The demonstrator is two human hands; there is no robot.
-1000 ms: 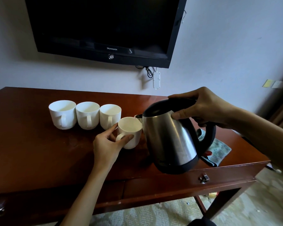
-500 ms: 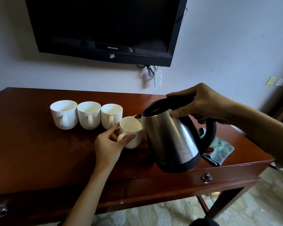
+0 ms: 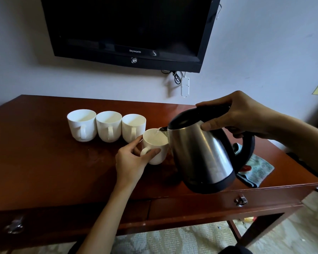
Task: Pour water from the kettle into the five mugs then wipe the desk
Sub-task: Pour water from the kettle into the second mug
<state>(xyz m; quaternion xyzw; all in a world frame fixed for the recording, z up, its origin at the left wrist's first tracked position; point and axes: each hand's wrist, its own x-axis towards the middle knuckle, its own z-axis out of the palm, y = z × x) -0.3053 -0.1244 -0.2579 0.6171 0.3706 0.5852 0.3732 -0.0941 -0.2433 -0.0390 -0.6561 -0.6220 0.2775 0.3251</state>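
Observation:
My right hand grips the black handle and lid of a steel kettle, held tilted to the left above the dark red desk. A thin stream of water runs from its spout into a white mug. My left hand holds that mug by its handle and side on the desk. Three more white mugs stand in a row behind it: a left mug, a middle mug and a right mug. A fifth mug is not visible.
A folded teal cloth lies on the desk's right end, partly behind the kettle. A black television hangs on the wall above, with cables and a white strip below it. Drawer pulls sit on the desk front.
The kettle has tipped further left and its spout now reaches over the mug rim, with water flowing. My left hand keeps its hold on the mug.

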